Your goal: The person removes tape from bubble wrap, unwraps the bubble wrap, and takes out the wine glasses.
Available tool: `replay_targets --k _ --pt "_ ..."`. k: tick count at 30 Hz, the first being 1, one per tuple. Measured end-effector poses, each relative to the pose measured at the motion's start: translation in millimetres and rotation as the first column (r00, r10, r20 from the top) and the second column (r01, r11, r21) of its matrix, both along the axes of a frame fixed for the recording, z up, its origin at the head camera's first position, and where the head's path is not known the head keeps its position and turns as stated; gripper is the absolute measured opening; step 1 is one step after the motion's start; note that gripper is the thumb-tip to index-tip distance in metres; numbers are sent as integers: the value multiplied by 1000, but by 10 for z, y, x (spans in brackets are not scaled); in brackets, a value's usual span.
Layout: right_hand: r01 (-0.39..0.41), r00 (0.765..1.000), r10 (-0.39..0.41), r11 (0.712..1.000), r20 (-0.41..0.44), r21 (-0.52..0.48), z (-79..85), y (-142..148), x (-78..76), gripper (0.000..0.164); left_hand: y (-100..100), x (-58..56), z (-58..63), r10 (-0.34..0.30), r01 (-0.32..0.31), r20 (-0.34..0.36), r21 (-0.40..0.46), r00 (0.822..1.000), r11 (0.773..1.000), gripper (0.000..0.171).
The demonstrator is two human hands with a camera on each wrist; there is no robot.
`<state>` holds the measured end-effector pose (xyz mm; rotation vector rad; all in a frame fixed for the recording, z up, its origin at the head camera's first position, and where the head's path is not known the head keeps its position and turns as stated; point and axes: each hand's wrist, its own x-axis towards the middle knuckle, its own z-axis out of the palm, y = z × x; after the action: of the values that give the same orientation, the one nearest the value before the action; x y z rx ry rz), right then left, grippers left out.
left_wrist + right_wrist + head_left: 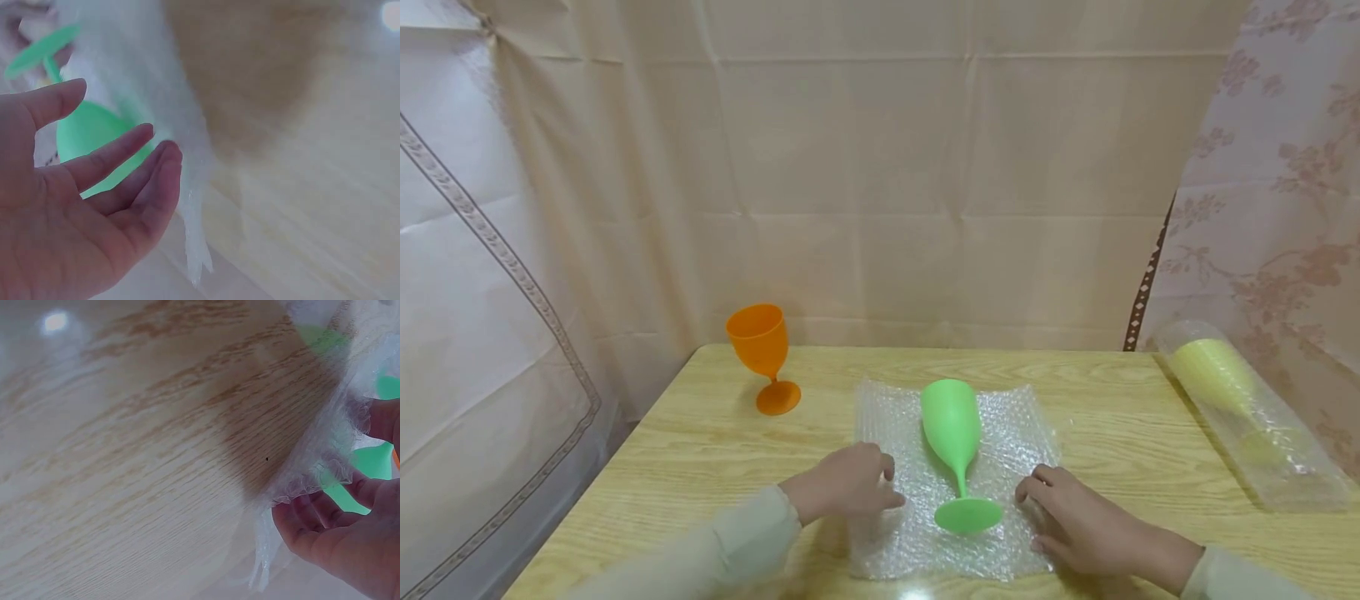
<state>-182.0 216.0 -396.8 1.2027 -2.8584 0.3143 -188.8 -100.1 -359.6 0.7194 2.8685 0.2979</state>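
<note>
A light green plastic goblet [951, 421] lies on its side on a sheet of bubble wrap [895, 550], its round foot toward me. At the sheet's left side is my left hand [850, 483]; in the left wrist view its fingers [115, 153] are loosely extended, fingertips right at the wrap's edge. My right hand [1082, 525] holds the right edge of the sheet, which bunches up between thumb and fingers in the right wrist view. Neither hand is on the goblet; it stays between them.
An orange goblet [760, 342] stands upright at the back left of the wooden table [700, 467]. Over at the right edge lies a yellow goblet [1217, 375] wrapped in clear bubble wrap. Cloth curtains [865, 183] hang behind the table and on both sides.
</note>
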Motion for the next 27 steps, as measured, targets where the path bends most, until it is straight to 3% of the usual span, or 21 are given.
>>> replay_targets --k 3,6,9,14,21,27 --pt "0 1000 0 1000 -8 0 5 4 -3 39 45 -160 96 9 -17 83 92 997 996 35" --pt "-1 1000 1 1000 -21 -1 7 7 -8 39 105 -310 188 46 -76 171 172 984 982 39" --pt "-2 1000 2 1000 -27 0 10 9 -15 38 171 -434 282 126 -208 299 261 946 943 49" --pt "-10 999 10 1000 -44 -2 16 12 -27 39 279 -608 400 207 -426 493 389 845 817 66" --pt "-5 999 5 1000 -43 -6 17 9 -36 39 388 -763 454 187 -594 668 454 720 664 77" --pt "-10 999 9 1000 -44 -25 -16 2 -6 39 488 -837 351 191 -756 790 440 583 485 88"
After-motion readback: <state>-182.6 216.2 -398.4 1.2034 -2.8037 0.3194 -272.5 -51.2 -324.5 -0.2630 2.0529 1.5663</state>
